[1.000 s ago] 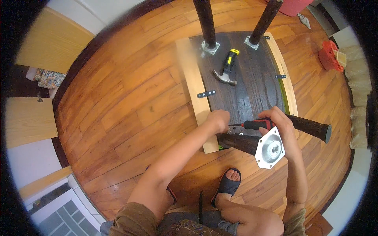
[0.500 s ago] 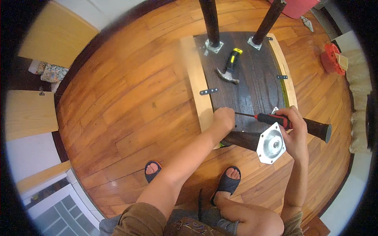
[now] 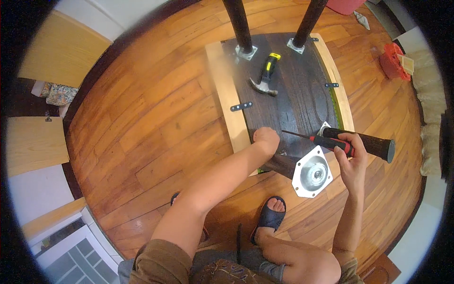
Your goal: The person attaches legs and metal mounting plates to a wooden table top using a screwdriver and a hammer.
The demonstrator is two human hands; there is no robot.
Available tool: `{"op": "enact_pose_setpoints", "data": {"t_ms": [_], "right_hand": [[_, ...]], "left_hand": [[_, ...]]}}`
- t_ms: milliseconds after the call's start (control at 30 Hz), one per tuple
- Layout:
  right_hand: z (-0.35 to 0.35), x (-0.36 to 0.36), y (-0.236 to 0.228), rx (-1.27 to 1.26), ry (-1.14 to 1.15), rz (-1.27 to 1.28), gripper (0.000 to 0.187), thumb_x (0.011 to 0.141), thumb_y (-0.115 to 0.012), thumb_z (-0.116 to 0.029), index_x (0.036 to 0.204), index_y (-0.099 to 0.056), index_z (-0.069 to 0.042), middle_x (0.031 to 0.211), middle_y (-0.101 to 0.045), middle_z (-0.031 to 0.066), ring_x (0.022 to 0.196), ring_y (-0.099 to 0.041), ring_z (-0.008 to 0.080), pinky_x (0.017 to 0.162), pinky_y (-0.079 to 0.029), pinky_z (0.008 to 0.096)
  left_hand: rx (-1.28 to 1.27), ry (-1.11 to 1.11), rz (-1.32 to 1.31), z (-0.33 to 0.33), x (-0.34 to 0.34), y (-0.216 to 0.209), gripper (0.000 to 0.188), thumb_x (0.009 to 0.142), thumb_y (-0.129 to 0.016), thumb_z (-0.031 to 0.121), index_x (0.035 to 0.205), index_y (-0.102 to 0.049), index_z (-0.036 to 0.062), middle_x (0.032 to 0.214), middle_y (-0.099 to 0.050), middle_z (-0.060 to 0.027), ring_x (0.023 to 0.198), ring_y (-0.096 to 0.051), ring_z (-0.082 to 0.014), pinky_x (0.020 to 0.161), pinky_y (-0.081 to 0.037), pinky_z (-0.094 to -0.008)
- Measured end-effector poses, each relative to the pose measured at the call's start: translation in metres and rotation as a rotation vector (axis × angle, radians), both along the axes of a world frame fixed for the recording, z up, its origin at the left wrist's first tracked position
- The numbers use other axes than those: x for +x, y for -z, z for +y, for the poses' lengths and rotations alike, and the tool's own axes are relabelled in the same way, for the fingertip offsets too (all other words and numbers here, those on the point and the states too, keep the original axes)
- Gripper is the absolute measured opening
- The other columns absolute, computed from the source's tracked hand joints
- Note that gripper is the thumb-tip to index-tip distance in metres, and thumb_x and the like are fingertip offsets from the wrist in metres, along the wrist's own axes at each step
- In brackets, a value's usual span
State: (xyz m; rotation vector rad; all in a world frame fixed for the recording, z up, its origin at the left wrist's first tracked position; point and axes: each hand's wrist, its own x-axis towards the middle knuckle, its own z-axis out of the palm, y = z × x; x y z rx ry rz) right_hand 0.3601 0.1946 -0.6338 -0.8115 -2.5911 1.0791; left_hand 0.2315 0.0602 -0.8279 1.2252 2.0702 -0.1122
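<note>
Right hand (image 3: 353, 158) holds screwdriver (image 3: 326, 143); left hand (image 3: 266, 140) curled near its tip.

The right grip (image 3: 353, 156) holds a red-and-black screwdriver (image 3: 327, 142).

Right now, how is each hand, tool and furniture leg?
Left hand: closed, contents hidden.
Right hand: gripping screwdriver.
Screwdriver: held, blade pointing toward left hand.
Hammer: lying on dark panel.
Two far legs: standing on the panel.
Near leg: metal plate exposed, holes bare.
Rightmost leg: capped end pointing right.
</note>
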Motion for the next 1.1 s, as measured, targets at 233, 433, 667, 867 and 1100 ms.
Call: {"op": "enact_pose_setpoints", "data": {"t_ms": [233,433,667,867,1100], "right_hand": [[0.002,0.003,0.005,-0.034,0.017,0.001,0.022,0.074,-0.062,-0.001,0.096,-0.057,0.001,0.079,-0.052,0.0055,0.074,-0.051,0.0141,0.068,-0.04,0.0253],[0.001,0.003,0.009,-0.037,0.014,0.004,0.022,0.075,-0.063,-0.001,0.096,-0.057,0.001,0.079,-0.053,0.006,0.072,-0.052,0.0138,0.066,-0.041,0.0252],[0.005,0.009,0.015,-0.022,0.02,0.004,0.021,0.075,-0.063,-0.002,0.095,-0.058,0.001,0.079,-0.053,0.006,0.071,-0.051,0.0137,0.065,-0.041,0.0254],[0.001,0.007,0.015,-0.019,0.021,-0.006,0.021,0.075,-0.063,-0.003,0.095,-0.058,0.0,0.077,-0.05,0.0058,0.071,-0.05,0.014,0.065,-0.041,0.025],[0.003,0.012,0.023,-0.073,0.024,0.009,0.022,0.075,-0.063,-0.003,0.097,-0.057,0.0,0.078,-0.05,0.006,0.072,-0.05,0.0146,0.066,-0.041,0.0251]], "left_hand": [[-0.003,0.045,-0.01,0.008,-0.005,-0.02,0.02,0.077,-0.054,0.006,0.088,-0.071,0.007,0.094,-0.068,-0.0112,0.091,-0.065,-0.0257,0.076,-0.052,-0.0342],[-0.043,-0.001,-0.01,0.01,0.0,-0.013,0.019,0.076,-0.056,0.006,0.089,-0.071,0.0055,0.096,-0.067,-0.013,0.089,-0.066,-0.0263,0.076,-0.052,-0.0339],[-0.274,0.039,-0.01,0.018,-0.002,-0.037,0.019,0.077,-0.056,0.007,0.09,-0.071,0.006,0.099,-0.067,-0.0103,0.089,-0.066,-0.0256,0.076,-0.053,-0.0335],[-0.09,-0.106,-0.062,0.011,-0.01,-0.027,0.021,0.078,-0.055,0.008,0.092,-0.071,0.0058,0.098,-0.067,-0.0118,0.09,-0.065,-0.0271,0.074,-0.053,-0.0344],[-0.132,-0.002,-0.019,0.01,-0.001,-0.01,0.021,0.078,-0.055,0.008,0.091,-0.071,0.0057,0.097,-0.067,-0.0121,0.089,-0.065,-0.0275,0.074,-0.053,-0.0347]]}}
